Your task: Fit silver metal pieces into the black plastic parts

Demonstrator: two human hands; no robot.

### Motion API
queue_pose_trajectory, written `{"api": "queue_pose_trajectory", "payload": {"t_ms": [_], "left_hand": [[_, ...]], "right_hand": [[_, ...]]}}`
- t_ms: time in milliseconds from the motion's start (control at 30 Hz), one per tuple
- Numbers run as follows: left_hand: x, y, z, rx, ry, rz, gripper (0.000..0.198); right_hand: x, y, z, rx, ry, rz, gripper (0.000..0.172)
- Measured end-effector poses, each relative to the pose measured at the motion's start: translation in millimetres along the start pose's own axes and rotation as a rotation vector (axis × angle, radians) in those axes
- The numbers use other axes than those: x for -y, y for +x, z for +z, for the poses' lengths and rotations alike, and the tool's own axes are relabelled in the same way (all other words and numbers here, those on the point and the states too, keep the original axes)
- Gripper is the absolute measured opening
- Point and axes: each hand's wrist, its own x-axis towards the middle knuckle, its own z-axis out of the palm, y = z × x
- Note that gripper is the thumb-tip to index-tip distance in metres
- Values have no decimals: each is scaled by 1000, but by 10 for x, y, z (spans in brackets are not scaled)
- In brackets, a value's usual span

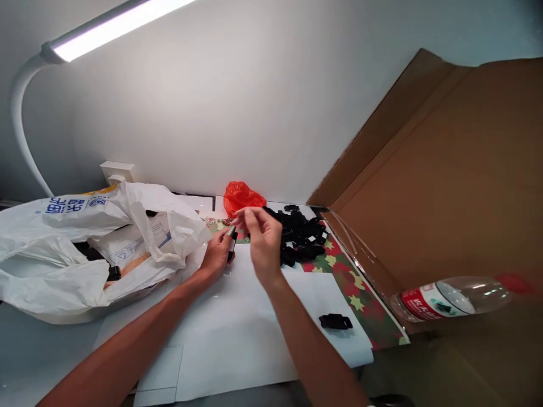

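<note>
My left hand (pixel 217 254) is closed round a small black and silver piece (pixel 232 243), which points up from the fingers. Just to its right, my right hand (pixel 263 237) is raised above the white sheet (pixel 237 339), fingers bent and pinched toward the silver tip. Whatever lies between those fingertips is too small to make out. Behind the right hand is a pile of black pieces (pixel 305 234), some with white squares. A single black piece (pixel 335 321) lies on the sheet's right part.
A white plastic bag (pixel 59 282) with boxes inside fills the left. At the back sits a red bag (pixel 241 196). A cardboard panel (pixel 458 169) and a plastic bottle (pixel 460 298) are on the right. A lit lamp (pixel 119 28) hangs at upper left.
</note>
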Motion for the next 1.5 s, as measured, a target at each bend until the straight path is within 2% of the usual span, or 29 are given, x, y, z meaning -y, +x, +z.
{"api": "queue_pose_trajectory", "payload": {"t_ms": [67,133,233,433,633,733,867,1000,1200,1267,1367,1500], "left_hand": [[-49,23,8,-62,43,29,31],[-81,24,6,-102,99,36,31],[-83,10,-9,-84,137,9,31],[-35,2,-35,-89,131,-78,34],[-54,-4,-76,-101,117,-137,31],[-48,2,-85,-104,89,-145,31],[-65,11,-57,-129,21,-49,26],[-94,35,-31,-160,-36,28,28],[-75,61,-6,-165,-85,24,29],[-76,50,5,-156,-99,15,26],[-86,29,-8,-96,-116,-29,23],[-99,19,-81,53,-151,-111,29]], "right_hand": [[-256,224,-124,-11,-140,46,36],[-490,397,-158,168,-458,90,29],[-725,501,-74,271,-604,117,14],[-862,453,185,379,-813,91,11],[-924,449,261,442,-938,46,15],[-937,430,260,440,-937,24,15],[-879,406,194,378,-879,11,14],[-734,358,38,290,-761,39,14],[-601,131,-232,246,-518,46,11],[-643,32,-299,192,-434,-27,12],[-763,-96,-355,115,-408,-232,16],[-897,-175,-344,132,-424,-385,20]]}}
